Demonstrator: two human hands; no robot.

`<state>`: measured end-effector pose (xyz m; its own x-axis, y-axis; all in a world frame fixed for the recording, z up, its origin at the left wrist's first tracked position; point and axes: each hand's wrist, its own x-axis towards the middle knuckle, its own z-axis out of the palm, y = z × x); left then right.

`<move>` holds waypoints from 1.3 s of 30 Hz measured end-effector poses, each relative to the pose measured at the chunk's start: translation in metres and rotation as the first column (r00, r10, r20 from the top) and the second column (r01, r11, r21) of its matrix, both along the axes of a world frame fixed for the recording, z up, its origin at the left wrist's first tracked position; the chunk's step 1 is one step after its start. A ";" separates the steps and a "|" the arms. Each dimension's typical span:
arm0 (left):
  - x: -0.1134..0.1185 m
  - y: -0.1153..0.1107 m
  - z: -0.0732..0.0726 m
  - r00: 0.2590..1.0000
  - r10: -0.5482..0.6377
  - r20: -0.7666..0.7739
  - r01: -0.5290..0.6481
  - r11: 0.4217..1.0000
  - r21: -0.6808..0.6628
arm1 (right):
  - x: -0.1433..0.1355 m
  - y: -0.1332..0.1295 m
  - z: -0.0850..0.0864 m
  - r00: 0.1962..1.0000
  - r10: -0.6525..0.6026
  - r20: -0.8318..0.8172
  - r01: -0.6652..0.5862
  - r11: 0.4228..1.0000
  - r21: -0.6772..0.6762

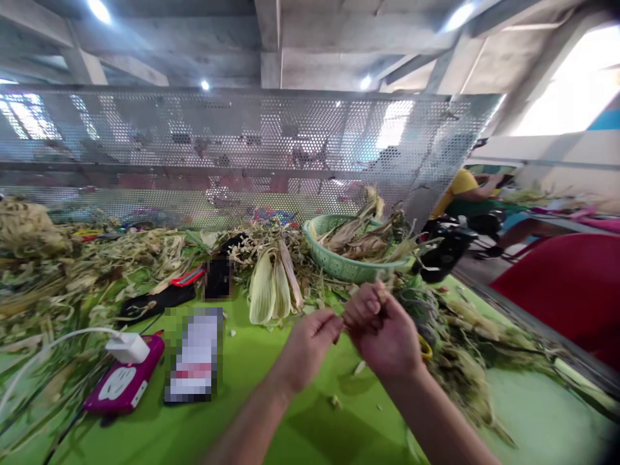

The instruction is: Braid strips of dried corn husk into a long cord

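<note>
My left hand [312, 339] is closed in a pinch, its fingertips close to my right hand. Curled into a fist, my right hand [385, 332] has a small pale bit showing at its top; what either hand holds is too small to make out. Just behind them a bunch of pale dried corn husks [274, 287] lies fanned on the green table [252, 387]. Beyond my right hand stands a green plastic basket [349, 268] with dry brown husks [356, 239] in it.
A magenta power strip [123, 381] with a white plug [127, 347] and a blurred phone [194, 355] lie at left. Behind them is a red cutter [188, 278]. Husk scraps [465, 371] cover the right side. A perforated metal screen [232, 148] closes the back; a person in yellow [462, 184] sits beyond.
</note>
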<state>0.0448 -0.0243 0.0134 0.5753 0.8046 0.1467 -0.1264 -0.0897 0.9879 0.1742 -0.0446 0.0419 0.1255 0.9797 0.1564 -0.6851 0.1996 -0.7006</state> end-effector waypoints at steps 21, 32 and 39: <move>-0.010 0.013 -0.010 0.999 0.022 -0.049 -0.026 0.997 -0.073 | 0.020 0.008 -0.005 0.934 -0.044 0.354 0.039 0.999 0.021; -0.011 0.015 -0.009 0.946 0.179 -0.270 -0.145 0.979 0.143 | 0.020 0.018 -0.023 0.426 -0.340 0.838 0.229 0.937 0.264; -0.013 0.019 -0.013 0.897 0.302 -0.324 -0.237 0.945 0.224 | 0.000 0.007 -0.023 0.271 -0.344 0.899 -0.039 0.929 0.368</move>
<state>0.0315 -0.0049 -0.0001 0.3796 0.9161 0.1287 0.2772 -0.2454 0.9289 0.1739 -0.0376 0.0188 -0.1550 0.8460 0.5102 0.4802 0.5158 -0.7095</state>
